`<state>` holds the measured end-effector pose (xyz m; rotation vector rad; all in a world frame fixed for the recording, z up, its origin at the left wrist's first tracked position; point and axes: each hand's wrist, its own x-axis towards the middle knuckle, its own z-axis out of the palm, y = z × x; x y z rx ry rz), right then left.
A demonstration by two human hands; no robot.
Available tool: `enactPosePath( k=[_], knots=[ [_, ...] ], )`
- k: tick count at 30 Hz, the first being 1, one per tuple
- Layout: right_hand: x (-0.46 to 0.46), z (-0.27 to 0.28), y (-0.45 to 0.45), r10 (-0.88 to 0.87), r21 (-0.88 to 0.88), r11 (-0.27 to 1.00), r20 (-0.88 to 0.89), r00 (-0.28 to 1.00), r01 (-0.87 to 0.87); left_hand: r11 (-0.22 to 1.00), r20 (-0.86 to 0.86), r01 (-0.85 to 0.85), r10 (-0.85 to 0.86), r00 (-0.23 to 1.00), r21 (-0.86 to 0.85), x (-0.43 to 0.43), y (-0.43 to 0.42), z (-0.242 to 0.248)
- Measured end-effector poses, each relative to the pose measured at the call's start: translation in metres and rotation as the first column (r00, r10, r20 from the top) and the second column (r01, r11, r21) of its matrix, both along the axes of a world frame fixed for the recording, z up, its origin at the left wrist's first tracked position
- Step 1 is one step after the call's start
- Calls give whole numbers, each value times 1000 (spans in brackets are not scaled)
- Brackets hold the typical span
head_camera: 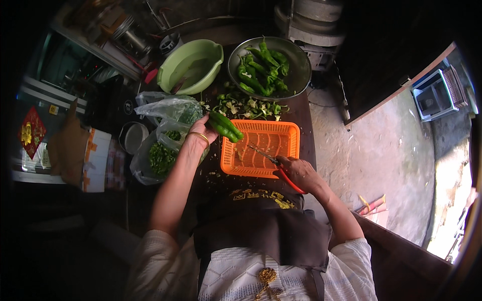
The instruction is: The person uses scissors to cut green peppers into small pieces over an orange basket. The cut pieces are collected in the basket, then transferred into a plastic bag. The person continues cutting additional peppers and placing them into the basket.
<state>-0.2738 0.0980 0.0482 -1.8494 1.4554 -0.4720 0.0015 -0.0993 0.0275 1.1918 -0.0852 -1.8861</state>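
Note:
My left hand [202,131] holds a green pepper [224,126] over the left edge of an orange plastic basket [297,141]. In my right hand [299,171] is a pair of scissors with red handles [292,183]; the blades point up and left over the basket, apart from the pepper. Small plant bits lie on the basket's slatted bottom. Beyond it, cut pepper stems and pale seed cores [250,107] are heaped on the dark table. A round metal bowl [299,81] behind them holds several green peppers [260,69].
A light green plastic basin [214,69] with water stands at the back left. Clear plastic bags [145,165] of leafy greens lie left of the basket. A lidded round container [134,137] and a cardboard box [96,161] are farther left. Concrete floor [376,150] shows at right.

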Motion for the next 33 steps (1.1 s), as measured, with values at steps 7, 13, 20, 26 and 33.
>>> enactPosePath(
  k=[7, 13, 20, 26, 33],
  knots=[
    [5, -5, -3, -30, 22, 999, 118, 993, 27, 989, -4, 18, -18, 1000, 146, -14, 8, 0],
    [2, -3, -5, -65, 287, 953, 498, 865, -94, 910, -361, 405, -350, 864, 90, 10, 8, -10],
    [-14, 1, -4, 6, 162, 981, 506, 863, -102, 928, -289, 338, -285, 914, 154, -13, 26, 7],
    [-10, -8, 8, -82, -82, 993, 51, 995, 86, 962, -91, 235, -224, 970, 137, 1, 21, -7],
    [5, -15, 5, -173, -392, 916, -183, 968, 90, 945, -69, 265, -256, 964, 193, -13, 28, -4]
  ],
)
